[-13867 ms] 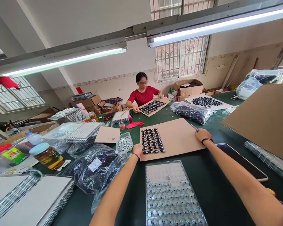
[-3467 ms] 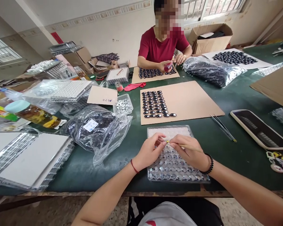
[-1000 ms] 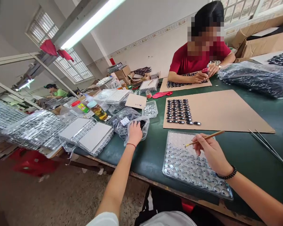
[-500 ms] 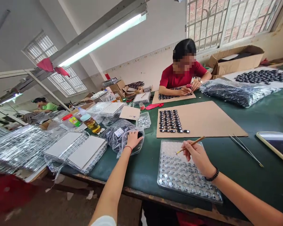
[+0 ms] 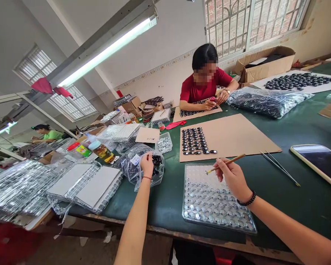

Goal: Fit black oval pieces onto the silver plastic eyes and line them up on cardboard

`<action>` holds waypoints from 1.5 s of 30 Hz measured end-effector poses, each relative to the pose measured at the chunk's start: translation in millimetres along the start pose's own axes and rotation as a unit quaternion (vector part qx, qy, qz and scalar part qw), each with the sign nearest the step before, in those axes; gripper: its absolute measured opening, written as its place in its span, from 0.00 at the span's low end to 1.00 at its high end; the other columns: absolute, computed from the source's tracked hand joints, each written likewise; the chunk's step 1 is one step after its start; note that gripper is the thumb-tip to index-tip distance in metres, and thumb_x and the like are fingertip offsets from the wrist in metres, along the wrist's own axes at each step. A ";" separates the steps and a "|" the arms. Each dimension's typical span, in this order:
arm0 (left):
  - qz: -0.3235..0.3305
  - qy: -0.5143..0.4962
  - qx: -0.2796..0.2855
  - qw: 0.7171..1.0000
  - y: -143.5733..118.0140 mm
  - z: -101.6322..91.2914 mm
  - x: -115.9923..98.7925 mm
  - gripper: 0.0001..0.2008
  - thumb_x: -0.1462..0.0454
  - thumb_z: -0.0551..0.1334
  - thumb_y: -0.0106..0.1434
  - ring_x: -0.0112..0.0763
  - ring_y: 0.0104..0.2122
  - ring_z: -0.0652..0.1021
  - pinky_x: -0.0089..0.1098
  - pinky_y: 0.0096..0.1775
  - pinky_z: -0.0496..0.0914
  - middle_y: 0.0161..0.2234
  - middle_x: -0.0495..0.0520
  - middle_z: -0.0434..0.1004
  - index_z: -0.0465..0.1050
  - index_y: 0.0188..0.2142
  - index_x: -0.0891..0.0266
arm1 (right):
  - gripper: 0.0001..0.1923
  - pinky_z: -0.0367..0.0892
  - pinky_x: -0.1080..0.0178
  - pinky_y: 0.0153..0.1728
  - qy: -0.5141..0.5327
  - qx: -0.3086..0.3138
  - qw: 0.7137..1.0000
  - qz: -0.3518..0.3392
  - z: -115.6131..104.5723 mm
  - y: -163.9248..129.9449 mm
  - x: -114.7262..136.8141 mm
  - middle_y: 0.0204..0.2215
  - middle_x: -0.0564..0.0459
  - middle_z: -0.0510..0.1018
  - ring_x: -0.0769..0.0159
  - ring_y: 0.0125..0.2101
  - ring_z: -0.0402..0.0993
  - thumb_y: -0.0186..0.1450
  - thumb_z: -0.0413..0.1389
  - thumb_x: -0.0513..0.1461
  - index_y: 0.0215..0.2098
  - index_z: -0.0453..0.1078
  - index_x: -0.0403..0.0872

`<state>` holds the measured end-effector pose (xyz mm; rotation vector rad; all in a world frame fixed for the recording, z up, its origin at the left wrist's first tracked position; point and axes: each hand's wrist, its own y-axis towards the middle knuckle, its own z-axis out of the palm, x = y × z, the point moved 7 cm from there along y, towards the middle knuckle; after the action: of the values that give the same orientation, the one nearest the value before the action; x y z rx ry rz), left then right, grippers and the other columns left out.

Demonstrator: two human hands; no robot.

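Left hand (image 5: 147, 164): at the mouth of a clear plastic bag (image 5: 135, 165) of small dark pieces, fingers curled down into the opening; whether they grip a piece cannot be told. The bag lies on the green desk (image 5: 278, 184), left of the tray.

Right hand (image 5: 231, 176): fingers closed around a thin wooden stick (image 5: 226, 163), tip pointing left, held above the far, bare part of the clear tray (image 5: 213, 197).

Tray: near desk edge, most pockets hold small silver discs.

Cardboard sheet (image 5: 237, 134): just beyond the tray, with rows of glossy black ovals (image 5: 194, 140) on its left part.

Small clear tub (image 5: 164, 143) of silver discs: left of the cardboard.

Tweezers (image 5: 280, 167) and a phone (image 5: 318, 163): to the right, apart from each other.

A person in a red shirt (image 5: 202, 86): seated across the desk, hands over another cardboard sheet.
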<state>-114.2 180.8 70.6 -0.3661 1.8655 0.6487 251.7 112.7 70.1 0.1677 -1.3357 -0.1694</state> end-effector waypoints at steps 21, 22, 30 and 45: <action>-0.356 -0.426 0.192 0.810 -96.2 69.6 -19.9 0.05 0.65 0.56 0.59 0.13 0.14 0.58 0.15 0.12 0.51 0.19 0.45 0.59 0.65 0.29 0.66 | 0.18 0.54 0.71 0.13 -0.003 -0.049 0.999 -0.013 -7.3 1.7 -6.9 0.13 0.58 0.61 0.74 0.13 0.57 0.62 0.50 0.50 0.24 0.64 0.44; -0.355 -0.420 0.211 0.808 -102.8 78.4 -25.1 0.06 0.64 0.58 0.58 0.13 0.13 0.57 0.15 0.12 0.51 0.18 0.44 0.58 0.65 0.28 0.66 | 0.18 0.54 0.71 0.12 -0.002 -0.054 0.998 -0.016 -8.1 2.7 -5.8 0.13 0.58 0.61 0.74 0.12 0.56 0.62 0.50 0.50 0.24 0.64 0.44; -0.259 -0.297 0.398 0.828 -141.9 144.9 -61.1 0.12 0.65 0.67 0.45 0.12 0.12 0.52 0.17 0.13 0.46 0.13 0.40 0.52 0.64 0.23 0.65 | 0.17 0.52 0.70 0.14 -0.016 -0.087 0.993 -0.082 -17.7 5.7 8.8 0.13 0.59 0.60 0.75 0.13 0.55 0.64 0.47 0.47 0.24 0.63 0.44; 0.111 0.063 0.450 0.884 -170.6 138.3 -74.0 0.09 0.58 0.63 0.50 0.27 0.23 0.70 0.27 0.27 0.63 0.23 0.50 0.74 0.74 0.25 0.62 | 0.09 0.54 0.66 0.24 -0.257 0.111 0.939 -0.201 20.6 -18.9 23.4 0.20 0.55 0.64 0.69 0.21 0.60 0.64 0.45 0.36 0.28 0.62 0.46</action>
<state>109.4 121.7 56.2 0.4311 2.1272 -0.1527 236.4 88.7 92.9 0.6232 -1.8317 -0.4292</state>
